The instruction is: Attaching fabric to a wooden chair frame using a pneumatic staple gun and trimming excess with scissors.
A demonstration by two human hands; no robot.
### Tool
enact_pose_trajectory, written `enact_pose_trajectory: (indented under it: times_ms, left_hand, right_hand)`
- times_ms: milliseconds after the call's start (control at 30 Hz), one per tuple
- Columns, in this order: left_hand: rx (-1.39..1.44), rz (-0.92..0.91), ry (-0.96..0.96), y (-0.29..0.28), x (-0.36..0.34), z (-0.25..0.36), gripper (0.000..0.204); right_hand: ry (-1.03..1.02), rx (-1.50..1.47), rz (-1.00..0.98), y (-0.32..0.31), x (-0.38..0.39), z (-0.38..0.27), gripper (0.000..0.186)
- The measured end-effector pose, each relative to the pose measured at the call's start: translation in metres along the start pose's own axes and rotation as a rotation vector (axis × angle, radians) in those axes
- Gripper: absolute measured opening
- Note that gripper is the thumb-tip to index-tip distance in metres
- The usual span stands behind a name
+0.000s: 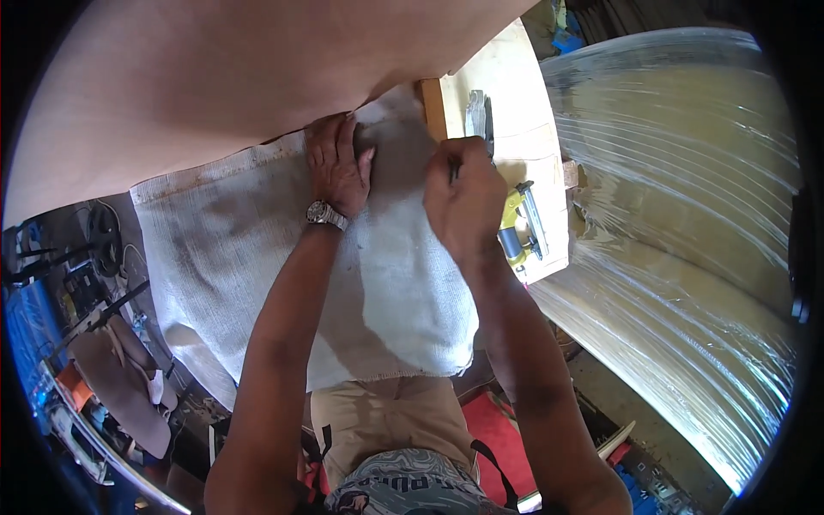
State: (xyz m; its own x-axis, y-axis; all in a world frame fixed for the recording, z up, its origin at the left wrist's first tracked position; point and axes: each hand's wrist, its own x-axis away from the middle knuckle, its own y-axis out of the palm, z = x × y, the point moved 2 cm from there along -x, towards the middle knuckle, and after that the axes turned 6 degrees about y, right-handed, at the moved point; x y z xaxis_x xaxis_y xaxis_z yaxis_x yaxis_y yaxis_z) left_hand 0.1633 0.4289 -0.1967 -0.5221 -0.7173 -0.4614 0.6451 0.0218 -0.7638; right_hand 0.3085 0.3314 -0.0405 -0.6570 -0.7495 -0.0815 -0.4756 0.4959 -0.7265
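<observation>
My left hand (342,172), with a watch (322,215) on its wrist, lies flat with fingers stretched on a pale woven cloth (257,266). Its fingertips reach the cloth's far edge, against a smooth tan-brown padded panel (257,60). My right hand (468,193) is closed just past the cloth's right side, beside a wooden rail (432,107). Something small and dark shows between its fingers, too little of it to name. Close to that hand, a yellow-green staple gun (521,227) rests on a pale board (515,94). A grey, flat-sided object (476,116) lies farther up the board.
At the right stands a large tan piece wrapped in clear plastic film (687,206). Clutter fills the left side, including a brown padded piece (116,382), a dark wheel (105,236) and blue sheeting (34,313). Red material (489,442) lies below on the floor.
</observation>
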Motion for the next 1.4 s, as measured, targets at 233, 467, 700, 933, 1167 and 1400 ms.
enact_pose_trajectory:
  times_ms: [233,467,700,933,1167,1400]
  left_hand:
    - [-0.051,0.032,0.066,-0.004,0.001,-0.011,0.054]
    - [0.110,-0.286,0.134,-0.064,0.062,-0.049,0.052]
    - [0.763,-0.621,-0.423,-0.040,0.080,-0.059,0.076]
    - [-0.151,-0.541,-0.049,-0.061,0.050,-0.039,0.083]
    - [-0.169,-0.464,-0.111,-0.067,0.042,-0.044,0.082]
    - [-0.227,-0.334,-0.260,-0.062,0.040,-0.033,0.080]
  right_hand:
    - [0.126,0.119,-0.091,-0.006,-0.013,0.002,0.018]
    - [-0.322,0.164,-0.046,-0.016,-0.016,-0.013,0.011]
    - [-1.112,0.214,-0.387,-0.058,0.055,-0.082,0.019]
    - [-0.035,0.183,-0.091,-0.026,-0.034,0.011,0.014]
    - [0.040,0.119,0.029,-0.031,-0.035,0.003,0.015]
    - [-0.051,0.229,0.006,-0.018,-0.028,0.008,0.013]
